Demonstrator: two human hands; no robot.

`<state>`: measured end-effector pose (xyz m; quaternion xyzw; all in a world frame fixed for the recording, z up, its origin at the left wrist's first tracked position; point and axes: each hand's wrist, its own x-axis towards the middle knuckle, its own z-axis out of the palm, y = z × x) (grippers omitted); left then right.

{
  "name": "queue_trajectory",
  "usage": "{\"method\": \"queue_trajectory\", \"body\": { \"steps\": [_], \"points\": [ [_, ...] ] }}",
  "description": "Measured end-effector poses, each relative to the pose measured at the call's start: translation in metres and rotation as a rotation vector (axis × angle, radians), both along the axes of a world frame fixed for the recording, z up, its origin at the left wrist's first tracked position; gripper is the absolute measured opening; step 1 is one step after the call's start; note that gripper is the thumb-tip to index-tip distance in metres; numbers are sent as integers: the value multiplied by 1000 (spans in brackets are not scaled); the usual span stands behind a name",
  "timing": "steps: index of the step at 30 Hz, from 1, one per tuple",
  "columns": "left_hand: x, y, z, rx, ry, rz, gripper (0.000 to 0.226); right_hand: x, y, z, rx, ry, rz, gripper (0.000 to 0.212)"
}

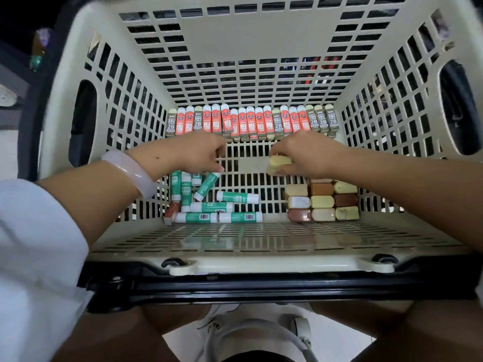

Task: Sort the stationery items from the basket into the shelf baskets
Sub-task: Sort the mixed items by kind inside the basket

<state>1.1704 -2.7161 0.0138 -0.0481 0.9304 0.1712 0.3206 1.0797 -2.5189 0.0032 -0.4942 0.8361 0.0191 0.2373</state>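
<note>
A cream slotted plastic basket (261, 266) with a black rim fills the view, its upper corners cut off by the frame. Along its far wall stands a row of small boxed erasers in red and olive sleeves (251, 122); the olive ones read "2B", the rest of the print is too small to read, and the bottoms of the middle boxes are hidden behind both hands.

The left hand (201, 152), with a pale translucent bangle (130, 173) on its wrist, reaches in with fingers curled; its fingertips sit at the base of the eraser row, and whether they pinch a box cannot be made out. The right hand (303, 156) grips a pale yellow rounded block eraser (279, 164) above the basket floor, its fingers covering part of it.

At the near left lies a loose heap of green-and-white glue sticks (217, 205), some crossing each other, with a reddish box (171, 212) just beside them, partly covered. At the near right, tan, brown and yellow block erasers (321, 202) lie packed in rows, the top row partly under the right forearm.

A white sleeve (34, 244) fills the lower left. Below the basket, blurred white objects may be shoes.
</note>
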Motion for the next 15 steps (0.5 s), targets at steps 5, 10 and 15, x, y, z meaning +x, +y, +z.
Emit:
{"method": "queue_trajectory", "body": {
  "steps": [5,10,15],
  "points": [
    [5,-24,-4,-388,-104,-51,7,-7,6,-2,310,9,132,37],
    [8,-31,-16,-326,-54,65,26,-6,7,-4,313,-16,148,37],
    [11,-29,-25,-233,10,128,44,-5,4,-3,137,-12,93,34]
  ]
}}
